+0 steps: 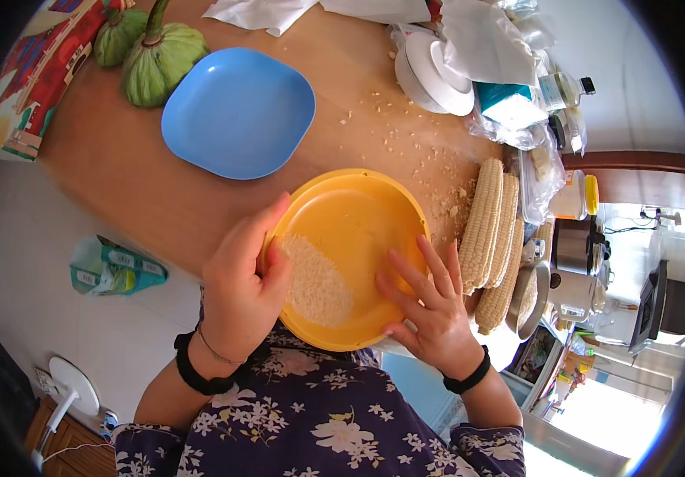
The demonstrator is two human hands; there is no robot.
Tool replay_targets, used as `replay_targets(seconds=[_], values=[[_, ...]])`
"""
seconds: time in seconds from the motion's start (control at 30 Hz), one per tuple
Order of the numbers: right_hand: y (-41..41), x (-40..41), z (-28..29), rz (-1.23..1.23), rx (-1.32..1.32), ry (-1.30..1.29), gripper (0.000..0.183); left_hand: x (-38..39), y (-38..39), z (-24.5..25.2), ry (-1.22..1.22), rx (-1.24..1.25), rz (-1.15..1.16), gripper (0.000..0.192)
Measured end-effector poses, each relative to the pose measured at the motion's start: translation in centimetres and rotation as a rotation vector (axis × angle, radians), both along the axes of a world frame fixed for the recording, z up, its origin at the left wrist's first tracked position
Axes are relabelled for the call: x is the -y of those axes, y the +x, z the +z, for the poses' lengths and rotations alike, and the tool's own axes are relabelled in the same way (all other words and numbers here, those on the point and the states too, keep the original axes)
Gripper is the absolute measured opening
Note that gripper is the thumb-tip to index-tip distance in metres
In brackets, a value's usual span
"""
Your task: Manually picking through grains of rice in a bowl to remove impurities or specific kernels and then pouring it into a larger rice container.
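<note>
A round yellow plastic bowl point(360, 203) is tilted at the table's front edge, close to my body. My left hand point(247, 280) grips its left rim, thumb at the inside. White rice-like grains point(315, 283) lie heaped in the bowl's lower left part. My right hand point(432, 304) is at the bowl's right side with its fingers spread over the inside; whether the fingertips touch the bowl I cannot tell. Beyond the bowl, a blue plastic tray point(238, 113) rests on the wooden table point(139, 173), with nothing in it.
Pale corn cobs point(482, 226) lie right of the bowl, beside scattered grains point(417, 146). White bowls point(435, 71), plastic bags and a yellow-lidded jar point(575, 194) crowd the right side. Green squashes point(160, 62) and a red printed box point(38, 77) stand at the upper left.
</note>
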State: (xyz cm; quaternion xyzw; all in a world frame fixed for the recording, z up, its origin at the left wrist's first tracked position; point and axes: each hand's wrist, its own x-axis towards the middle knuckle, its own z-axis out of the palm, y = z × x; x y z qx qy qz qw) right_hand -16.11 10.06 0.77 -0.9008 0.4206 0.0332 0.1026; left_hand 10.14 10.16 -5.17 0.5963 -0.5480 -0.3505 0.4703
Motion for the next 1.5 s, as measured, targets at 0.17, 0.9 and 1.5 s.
replay_targets(seconds=[0.17, 0.9, 1.5], values=[[-0.8, 0.2, 0.5, 0.059, 0.023, 0.029, 0.055, 0.1, -0.1, -0.2, -0.003, -0.031, 0.008, 0.042], [-3.2, 6.0, 1.8, -0.467, 0.386, -0.388, 0.01, -0.1, 0.2, -0.1, 0.041, -0.081, -0.055, 0.044], [6.6, 3.7, 1.9, 0.055, -0.047, -0.036, 0.053, 0.1, 0.6, -0.8, 0.01, -0.081, -0.087, 0.048]])
